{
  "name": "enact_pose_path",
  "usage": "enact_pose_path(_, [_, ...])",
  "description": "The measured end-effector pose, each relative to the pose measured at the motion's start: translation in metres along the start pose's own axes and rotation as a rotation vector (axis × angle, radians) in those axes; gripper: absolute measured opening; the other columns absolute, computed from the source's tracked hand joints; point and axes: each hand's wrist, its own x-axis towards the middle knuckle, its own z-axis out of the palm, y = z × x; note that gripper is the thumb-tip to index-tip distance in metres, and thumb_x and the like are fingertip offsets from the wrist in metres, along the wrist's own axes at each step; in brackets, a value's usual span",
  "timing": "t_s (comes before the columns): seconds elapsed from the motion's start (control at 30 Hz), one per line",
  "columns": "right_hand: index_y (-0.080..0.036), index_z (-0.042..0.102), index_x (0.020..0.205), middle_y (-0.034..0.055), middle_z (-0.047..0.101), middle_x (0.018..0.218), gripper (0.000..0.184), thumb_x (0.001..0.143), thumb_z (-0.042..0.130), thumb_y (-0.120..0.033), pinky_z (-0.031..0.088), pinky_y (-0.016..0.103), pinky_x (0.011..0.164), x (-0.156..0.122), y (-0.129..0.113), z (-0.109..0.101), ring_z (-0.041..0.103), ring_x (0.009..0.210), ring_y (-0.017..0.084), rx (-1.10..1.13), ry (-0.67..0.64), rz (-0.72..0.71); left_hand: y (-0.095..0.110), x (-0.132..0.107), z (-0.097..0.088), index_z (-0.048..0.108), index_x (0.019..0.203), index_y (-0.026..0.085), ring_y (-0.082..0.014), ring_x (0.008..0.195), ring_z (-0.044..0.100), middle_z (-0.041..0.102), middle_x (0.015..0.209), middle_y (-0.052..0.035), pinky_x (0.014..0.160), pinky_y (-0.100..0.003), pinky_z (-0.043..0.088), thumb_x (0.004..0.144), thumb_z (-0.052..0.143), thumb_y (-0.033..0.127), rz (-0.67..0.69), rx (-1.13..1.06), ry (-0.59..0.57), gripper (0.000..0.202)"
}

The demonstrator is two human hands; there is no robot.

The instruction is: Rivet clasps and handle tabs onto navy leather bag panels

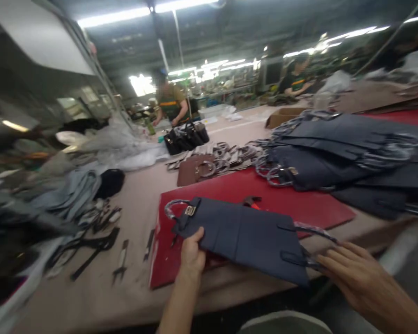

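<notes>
A flat dark blue leather bag piece [244, 236] with a metal clasp and wrapped handles lies on a red mat [310, 206] near the table's front edge. My left hand [192, 256] grips its near left edge, thumb on top, fingers curled under. My right hand [351, 271] rests at the piece's right end by a wrapped handle, fingers stretched out and touching it.
A stack of dark blue bag pieces [344, 153] fills the right. A brown bag piece [191, 169], black bags [186, 137], and loose handles lie further back. Pliers [120, 264], straps and cloth [66, 195] sit at left. Other people work in the background.
</notes>
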Motion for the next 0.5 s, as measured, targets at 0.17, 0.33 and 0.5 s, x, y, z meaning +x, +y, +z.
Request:
enact_pose_path(0.17, [-0.026,0.063,0.099,0.0,0.071,0.083,0.031,0.079,0.049,-0.006,0.042,0.042,0.083,-0.011,0.024,0.023,0.066,0.074,0.02,-0.064,-0.043,-0.223,-0.015,0.003,-0.017,0.07,0.11,0.01,-0.0227,0.1,0.071,0.075,0.106,-0.0119,0.106,-0.042,0.051,0.075,0.065,-0.003,-0.056,-0.137,0.04,0.038])
enact_pose_path(0.33, [-0.029,0.06,0.101,0.0016,0.071,0.082,0.032,0.075,0.053,-0.011,0.041,0.047,0.083,-0.02,0.05,0.025,0.065,0.074,0.023,-0.115,-0.092,-0.201,-0.016,-0.004,-0.019,0.069,0.117,0.017,-0.0238,0.104,0.071,0.074,0.112,-0.0083,0.109,-0.048,0.048,0.071,0.068,-0.004,-0.016,-0.191,-0.027,0.05])
enact_pose_path(0.5, [-0.031,0.059,0.097,0.001,0.068,0.074,0.031,0.071,0.058,-0.014,0.04,0.046,0.078,-0.012,0.06,0.02,0.061,0.068,0.024,-0.13,-0.106,-0.177,-0.016,-0.009,-0.017,0.066,0.124,0.02,-0.0258,0.108,0.069,0.073,0.116,-0.009,0.107,-0.048,0.05,0.068,0.072,-0.002,-0.029,-0.181,-0.094,0.061])
